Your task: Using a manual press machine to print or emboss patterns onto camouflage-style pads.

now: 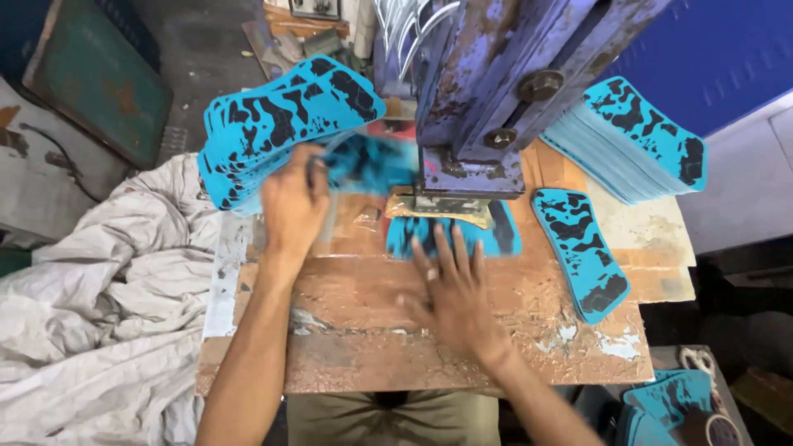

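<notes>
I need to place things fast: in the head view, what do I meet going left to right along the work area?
Crumpled grey cloth → left stack of blue-and-black pieces → left hand, blurred, on a piece → right hand flat on the piece under the press → single piece on the board → right stack.

Left hand clenched, knuckles up, forearm straight. Right hand flat, fingers spread, just before the press head.
</notes>
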